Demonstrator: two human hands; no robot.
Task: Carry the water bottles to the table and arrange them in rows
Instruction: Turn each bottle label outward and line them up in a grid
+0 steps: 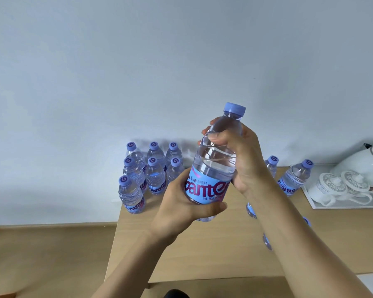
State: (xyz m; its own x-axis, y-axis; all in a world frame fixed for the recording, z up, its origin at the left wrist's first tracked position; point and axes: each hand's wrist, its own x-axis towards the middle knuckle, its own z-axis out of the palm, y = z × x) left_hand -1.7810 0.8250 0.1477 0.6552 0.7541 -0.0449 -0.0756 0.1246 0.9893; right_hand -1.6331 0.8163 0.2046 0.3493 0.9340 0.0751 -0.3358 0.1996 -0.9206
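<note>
Both my hands hold one clear water bottle [215, 160] with a blue cap and blue label, upright above the wooden table [202, 250]. My left hand [181, 209] grips its lower part around the label. My right hand [239, 155] wraps its upper part below the neck. Several like bottles [153, 173] stand in rows at the table's far left corner against the wall. Another bottle [295, 177] stands right of my right arm, and more bottles [271, 166] are partly hidden behind that arm.
A white tray [340, 205] at the table's right holds a white teapot [366, 164] and lidded cups [332, 188]. The pale wall runs behind the table. Wooden floor [47, 254] lies to the left of the table's edge.
</note>
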